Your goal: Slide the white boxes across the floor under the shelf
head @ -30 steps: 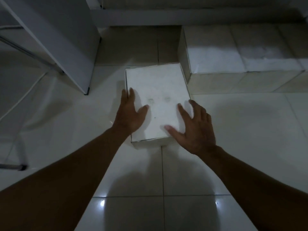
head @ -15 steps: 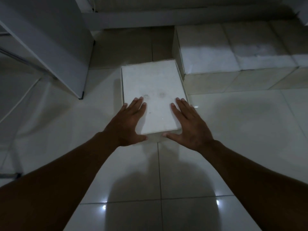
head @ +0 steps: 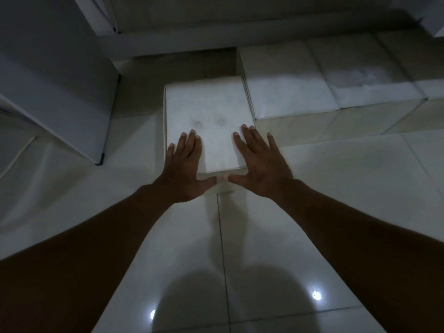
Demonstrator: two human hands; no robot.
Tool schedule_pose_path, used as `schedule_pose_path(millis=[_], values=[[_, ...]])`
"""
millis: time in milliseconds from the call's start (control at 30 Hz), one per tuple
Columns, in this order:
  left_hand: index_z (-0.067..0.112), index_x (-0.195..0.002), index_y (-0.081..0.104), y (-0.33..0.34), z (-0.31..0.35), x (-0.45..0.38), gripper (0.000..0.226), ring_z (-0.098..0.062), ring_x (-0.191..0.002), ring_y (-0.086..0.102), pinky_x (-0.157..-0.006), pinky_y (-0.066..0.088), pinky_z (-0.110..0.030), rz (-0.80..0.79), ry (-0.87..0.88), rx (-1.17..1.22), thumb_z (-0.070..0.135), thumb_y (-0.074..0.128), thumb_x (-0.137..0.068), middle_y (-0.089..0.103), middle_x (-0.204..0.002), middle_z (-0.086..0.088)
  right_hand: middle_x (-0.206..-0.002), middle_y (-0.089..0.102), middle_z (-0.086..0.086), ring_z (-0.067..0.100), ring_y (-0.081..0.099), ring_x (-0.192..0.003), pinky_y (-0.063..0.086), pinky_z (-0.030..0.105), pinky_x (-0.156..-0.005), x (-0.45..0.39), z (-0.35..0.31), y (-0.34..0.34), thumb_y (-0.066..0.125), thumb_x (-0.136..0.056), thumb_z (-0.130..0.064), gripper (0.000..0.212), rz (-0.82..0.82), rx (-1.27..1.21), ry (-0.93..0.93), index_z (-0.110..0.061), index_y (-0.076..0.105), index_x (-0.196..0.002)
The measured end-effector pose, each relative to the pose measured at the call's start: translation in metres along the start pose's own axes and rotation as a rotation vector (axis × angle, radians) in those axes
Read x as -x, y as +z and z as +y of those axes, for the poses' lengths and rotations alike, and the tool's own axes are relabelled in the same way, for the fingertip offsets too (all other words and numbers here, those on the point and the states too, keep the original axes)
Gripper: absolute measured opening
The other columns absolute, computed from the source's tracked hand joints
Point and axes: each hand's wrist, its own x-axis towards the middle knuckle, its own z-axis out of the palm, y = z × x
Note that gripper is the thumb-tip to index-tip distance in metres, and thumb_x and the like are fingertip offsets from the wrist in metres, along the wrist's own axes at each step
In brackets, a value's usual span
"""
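A white box [head: 206,109] lies flat on the glossy tiled floor, its far end next to a row of other white boxes [head: 288,87] on its right. My left hand [head: 185,169] rests flat on the box's near left part, fingers spread. My right hand [head: 259,164] lies flat on its near right part, fingers spread, thumbs of both hands at the near edge. Neither hand grips anything. A dark low shelf edge [head: 216,37] runs across the back, above the boxes.
A white upright panel [head: 60,97] with a dark foot stands on the left of the box. A gap of bare floor [head: 182,66] lies between that panel and the row of boxes. Glossy tiles [head: 336,188] with light reflections spread around me.
The box has slid away from me, toward the shelf and alongside the row of boxes. Both hands shifted from its sides to lie flat on its near end.
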Motion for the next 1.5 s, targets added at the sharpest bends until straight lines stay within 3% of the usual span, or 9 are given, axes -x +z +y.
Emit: schedule_pose_path(millis=[67,167,300,533,800,1100,1233,1367,1500], values=[[0.005,-0.155,0.004,-0.002,-0.005,-0.011,0.110,-0.030,-0.150,-0.009,-0.119,-0.004,-0.048,0.031,0.007,-0.019,0.074,0.045,-0.080,-0.007,-0.164,-0.012,-0.163,-0.009,0.012,0.025,-0.010,-0.150,-0.002,0.052,-0.120,-0.007,0.005,0.002,0.053,-0.076,-0.081,0.118,0.026,0.041,0.068,-0.011,0.000,-0.156],[0.007,-0.156,0.000,-0.004,-0.015,-0.029,0.102,-0.027,-0.150,-0.011,-0.119,-0.005,-0.045,0.048,0.017,-0.050,0.067,0.047,-0.087,-0.011,-0.164,-0.011,-0.162,-0.014,0.013,0.026,-0.015,-0.149,-0.005,0.054,-0.119,-0.020,0.022,0.003,0.045,-0.067,-0.091,0.132,0.034,0.070,0.201,-0.008,-0.007,-0.154],[0.008,-0.156,-0.003,-0.009,-0.023,-0.053,0.102,-0.025,-0.150,-0.012,-0.119,-0.005,-0.043,0.055,0.017,-0.084,0.068,0.043,-0.088,-0.013,-0.164,-0.010,-0.163,-0.010,0.013,0.025,-0.013,-0.149,-0.006,0.054,-0.119,-0.040,0.044,-0.003,0.040,-0.062,-0.095,0.137,0.015,0.095,0.243,-0.006,-0.005,-0.155],[0.008,-0.156,0.001,-0.013,-0.034,-0.080,0.105,-0.027,-0.151,-0.007,-0.120,0.001,-0.047,0.089,0.028,-0.116,0.075,0.038,-0.085,-0.008,-0.164,-0.012,-0.164,-0.001,0.006,0.019,-0.004,-0.150,-0.004,0.044,-0.121,-0.062,0.052,0.003,0.049,-0.067,-0.090,0.126,0.109,0.015,0.263,-0.013,0.003,-0.156],[0.008,-0.156,0.001,-0.016,-0.042,-0.100,0.109,-0.027,-0.151,-0.006,-0.120,0.001,-0.046,0.089,0.019,-0.140,0.081,0.031,-0.081,-0.007,-0.164,-0.012,-0.163,0.015,0.001,0.019,0.010,-0.150,0.005,0.044,-0.121,-0.069,0.044,0.008,0.052,-0.072,-0.084,0.110,0.225,0.014,0.367,-0.021,0.018,-0.155],[0.009,-0.156,-0.001,-0.021,-0.044,-0.110,0.108,-0.026,-0.150,-0.008,-0.119,-0.001,-0.044,0.078,0.010,-0.153,0.077,0.034,-0.079,-0.009,-0.164,-0.011,-0.162,0.018,0.001,0.019,0.013,-0.149,0.006,0.046,-0.121,-0.072,0.038,0.015,0.049,-0.073,-0.085,0.107,0.273,0.033,0.418,-0.022,0.021,-0.154],[0.009,-0.156,-0.001,-0.020,-0.045,-0.110,0.105,-0.026,-0.150,-0.008,-0.119,-0.001,-0.044,0.092,0.014,-0.148,0.074,0.040,-0.084,-0.009,-0.164,-0.011,-0.163,0.015,0.002,0.019,0.010,-0.150,0.004,0.047,-0.121,-0.072,0.040,0.016,0.048,-0.074,-0.085,0.108,0.269,0.032,0.411,-0.021,0.017,-0.155],[0.010,-0.156,-0.004,-0.022,-0.042,-0.106,0.110,-0.026,-0.150,-0.010,-0.120,-0.002,-0.045,0.052,0.017,-0.144,0.080,0.033,-0.079,-0.012,-0.164,-0.010,-0.164,0.009,0.003,0.021,0.006,-0.150,0.002,0.049,-0.121,-0.072,0.041,0.012,0.053,-0.075,-0.081,0.109,0.202,0.032,0.385,-0.020,0.013,-0.156],[0.012,-0.156,-0.004,-0.030,-0.029,-0.094,0.108,-0.026,-0.150,-0.010,-0.121,-0.001,-0.048,-0.015,-0.035,-0.138,0.081,0.030,-0.080,-0.012,-0.164,-0.008,-0.164,0.004,0.006,0.025,0.000,-0.150,0.000,0.051,-0.120,-0.065,0.038,0.002,0.058,-0.084,-0.066,0.098,0.119,-0.009,0.346,-0.020,0.009,-0.156]])
